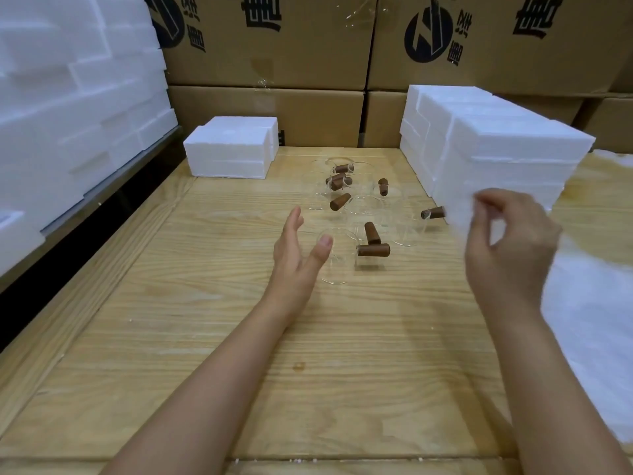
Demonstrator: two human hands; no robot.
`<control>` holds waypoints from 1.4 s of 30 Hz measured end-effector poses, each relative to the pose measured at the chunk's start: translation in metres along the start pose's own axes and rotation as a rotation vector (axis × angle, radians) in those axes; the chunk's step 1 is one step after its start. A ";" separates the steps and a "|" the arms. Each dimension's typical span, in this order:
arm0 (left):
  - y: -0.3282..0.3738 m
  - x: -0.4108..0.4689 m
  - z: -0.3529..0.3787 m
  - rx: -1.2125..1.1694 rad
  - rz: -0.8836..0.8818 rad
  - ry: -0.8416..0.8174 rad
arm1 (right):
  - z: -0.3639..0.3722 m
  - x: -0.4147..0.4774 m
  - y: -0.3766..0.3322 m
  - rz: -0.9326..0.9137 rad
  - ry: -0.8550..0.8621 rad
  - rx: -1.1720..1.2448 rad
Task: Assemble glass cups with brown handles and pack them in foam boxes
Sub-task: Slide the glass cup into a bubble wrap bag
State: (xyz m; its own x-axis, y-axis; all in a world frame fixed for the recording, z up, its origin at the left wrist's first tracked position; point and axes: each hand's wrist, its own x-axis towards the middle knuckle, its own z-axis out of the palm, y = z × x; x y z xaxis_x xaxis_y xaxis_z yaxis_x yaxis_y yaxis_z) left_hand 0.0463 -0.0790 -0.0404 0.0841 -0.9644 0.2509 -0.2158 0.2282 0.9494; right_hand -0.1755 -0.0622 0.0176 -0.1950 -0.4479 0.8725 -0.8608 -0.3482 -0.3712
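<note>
Two hands are working above the grained wooden table (205, 337): the left hand (294, 255) is spreading open with straight fingers beside a clear glass cup (337, 265), while the right hand (510, 241) is pinching the blurred edge of a white foam box (457, 217). More glass cups (363, 204) with brown cylindrical handles (373, 250) are standing just beyond; blocky foam stacks (496, 156) are flanking them, and cardboard cartons (274, 63) are showing black printed characters

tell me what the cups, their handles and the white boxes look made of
cups: clear glass by the look, glossy; the grain of the table shows through them.
handles: brown, matt, likely wood, though plastic cannot be ruled out.
white boxes: expanded foam, it seems; dull, grainy white with soft edges.
</note>
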 end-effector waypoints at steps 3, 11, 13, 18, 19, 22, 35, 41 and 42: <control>0.003 -0.002 -0.002 -0.012 0.062 0.093 | 0.008 -0.010 -0.025 -0.002 -0.132 0.372; 0.008 -0.008 -0.007 0.011 0.327 0.196 | 0.013 -0.016 -0.039 0.242 -0.602 1.014; 0.007 -0.008 -0.007 0.063 0.365 0.154 | 0.011 -0.015 -0.037 0.288 -0.660 1.096; 0.011 -0.009 -0.002 0.064 0.371 0.074 | 0.010 -0.013 -0.032 0.328 -0.755 1.264; 0.014 -0.009 -0.002 -0.008 0.347 0.083 | 0.011 -0.013 -0.032 0.323 -0.774 1.283; 0.022 -0.007 -0.003 -0.199 0.262 0.129 | 0.010 -0.013 -0.033 0.298 -0.815 1.314; 0.036 -0.003 -0.012 -0.100 0.230 -0.030 | 0.007 -0.014 -0.038 0.337 -1.077 1.432; 0.043 -0.001 -0.018 -0.077 0.266 0.188 | 0.007 -0.009 -0.045 0.459 -0.771 1.062; 0.044 -0.001 -0.018 -0.045 0.300 0.222 | 0.008 -0.010 -0.048 0.458 -0.717 0.938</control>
State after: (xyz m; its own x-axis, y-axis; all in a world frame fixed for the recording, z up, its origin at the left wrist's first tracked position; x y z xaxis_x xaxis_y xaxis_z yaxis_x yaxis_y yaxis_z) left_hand 0.0542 -0.0650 0.0049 0.2332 -0.8022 0.5496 -0.2206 0.5068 0.8334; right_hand -0.1289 -0.0475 0.0244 0.1645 -0.9235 0.3465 -0.0615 -0.3602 -0.9309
